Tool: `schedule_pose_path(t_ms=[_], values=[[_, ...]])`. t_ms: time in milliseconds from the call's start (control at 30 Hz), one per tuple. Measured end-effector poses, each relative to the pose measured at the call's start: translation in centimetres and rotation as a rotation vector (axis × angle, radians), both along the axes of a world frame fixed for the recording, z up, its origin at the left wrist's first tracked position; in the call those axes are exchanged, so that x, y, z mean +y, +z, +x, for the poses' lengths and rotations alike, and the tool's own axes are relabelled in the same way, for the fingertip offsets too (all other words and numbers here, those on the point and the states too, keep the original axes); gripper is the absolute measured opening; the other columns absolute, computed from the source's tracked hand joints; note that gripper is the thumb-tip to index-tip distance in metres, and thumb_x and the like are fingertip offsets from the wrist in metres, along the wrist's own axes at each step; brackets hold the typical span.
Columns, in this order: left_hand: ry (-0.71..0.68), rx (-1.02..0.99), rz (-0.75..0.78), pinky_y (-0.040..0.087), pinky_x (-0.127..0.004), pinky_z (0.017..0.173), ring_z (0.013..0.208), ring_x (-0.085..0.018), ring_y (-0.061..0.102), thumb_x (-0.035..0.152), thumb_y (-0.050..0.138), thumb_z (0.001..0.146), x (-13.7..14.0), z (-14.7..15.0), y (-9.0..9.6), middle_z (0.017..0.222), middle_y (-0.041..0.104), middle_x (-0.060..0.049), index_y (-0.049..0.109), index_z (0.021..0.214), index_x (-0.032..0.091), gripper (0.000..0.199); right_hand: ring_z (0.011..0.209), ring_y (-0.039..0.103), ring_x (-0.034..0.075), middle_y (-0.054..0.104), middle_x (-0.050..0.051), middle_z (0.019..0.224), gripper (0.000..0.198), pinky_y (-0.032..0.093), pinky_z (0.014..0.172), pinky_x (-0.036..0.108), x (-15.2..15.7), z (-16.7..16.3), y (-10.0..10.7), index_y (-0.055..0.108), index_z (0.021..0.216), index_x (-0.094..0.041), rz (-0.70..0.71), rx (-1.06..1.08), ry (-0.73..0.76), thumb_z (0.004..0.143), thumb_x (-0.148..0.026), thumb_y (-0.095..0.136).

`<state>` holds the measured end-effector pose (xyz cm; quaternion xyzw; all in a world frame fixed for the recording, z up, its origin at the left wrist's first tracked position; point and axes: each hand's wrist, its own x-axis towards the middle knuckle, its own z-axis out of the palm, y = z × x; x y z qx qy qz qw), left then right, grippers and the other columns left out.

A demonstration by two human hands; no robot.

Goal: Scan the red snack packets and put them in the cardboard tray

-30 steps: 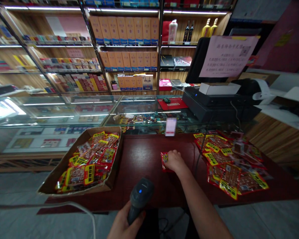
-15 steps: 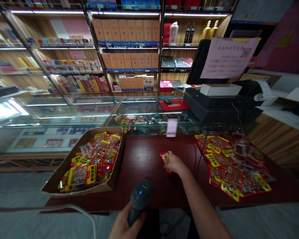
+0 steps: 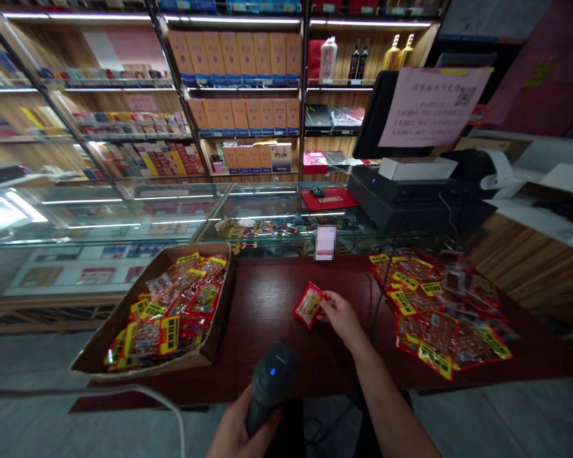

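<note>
My left hand (image 3: 248, 423) is wrapped round the handle of a dark barcode scanner (image 3: 273, 378), whose small blue light is lit on top. Between the thumb and fingers of my right hand (image 3: 340, 318) is a red and yellow snack packet (image 3: 309, 305), tilted over the middle of the dark red table (image 3: 262, 286). On the left, an open cardboard box (image 3: 222, 318) is filled with similar packets (image 3: 153, 337). To the right of my right hand, a loose pile of packets (image 3: 434, 324) lies spread over the table.
A glass display counter (image 3: 181, 203) runs behind the table. On it are a red mat (image 3: 329, 200) with a mouse and a black cash drawer (image 3: 410, 203) below a monitor bearing a paper sign (image 3: 434, 108). A pale cable (image 3: 172, 413) crosses the lower left.
The packet in my right hand has turned so that more of its yellow printed face shows, and it sits slightly further left. The scanner stays in my left hand.
</note>
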<state>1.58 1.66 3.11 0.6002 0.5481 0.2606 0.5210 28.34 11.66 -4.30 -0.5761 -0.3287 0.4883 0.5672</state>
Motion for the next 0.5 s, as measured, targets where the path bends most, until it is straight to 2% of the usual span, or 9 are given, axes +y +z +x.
schedule_pose_path(t_ms=[67,200,300,400,500], values=[[-0.028,0.02,0.031,0.054,-0.027,0.083,0.085,-0.025,0.066,0.037,0.07,0.076,0.1,0.0,0.5,0.087,0.077,-0.005,0.077,0.097,0.014,0.031,0.088,0.074,0.024,0.074,0.005,0.094,0.042,0.063,0.067,0.034,-0.1,-0.1,0.4,0.065,0.095,-0.022,-0.008,-0.003,0.009,0.069,-0.053,0.075],[-0.049,0.025,0.026,0.053,-0.027,0.084,0.088,-0.026,0.065,0.038,0.068,0.076,0.0,0.0,0.9,0.089,0.077,-0.005,0.077,0.096,0.015,0.031,0.089,0.073,0.026,0.073,0.005,0.095,0.044,0.063,0.07,0.039,-0.2,-0.2,0.6,0.065,0.093,-0.022,0.006,-0.019,0.002,0.068,-0.057,0.074],[-0.023,0.009,-0.013,0.054,-0.027,0.08,0.083,-0.025,0.064,0.041,0.07,0.076,0.1,-0.2,0.5,0.078,0.074,-0.003,0.076,0.09,0.016,0.029,0.092,0.073,0.028,0.073,0.006,0.097,0.044,0.063,0.072,0.041,-0.2,-0.4,0.5,0.064,0.095,-0.022,0.006,-0.027,0.01,0.068,-0.056,0.074],[-0.035,-0.025,-0.057,0.054,-0.027,0.072,0.076,-0.023,0.062,0.044,0.074,0.073,0.4,-0.4,-0.3,0.061,0.064,0.0,0.073,0.079,0.016,0.028,0.094,0.073,0.03,0.074,0.007,0.097,0.043,0.063,0.072,0.042,-0.2,-0.8,0.5,0.064,0.096,-0.023,-0.026,-0.034,0.027,0.069,-0.055,0.073],[-0.044,-0.056,-0.08,0.054,-0.027,0.069,0.072,-0.023,0.061,0.044,0.074,0.074,0.5,-0.8,-0.8,0.053,0.056,0.003,0.072,0.077,0.017,0.028,0.094,0.073,0.03,0.074,0.007,0.096,0.042,0.063,0.073,0.042,0.0,-1.3,0.8,0.064,0.095,-0.023,-0.031,-0.041,0.044,0.068,-0.054,0.073]])
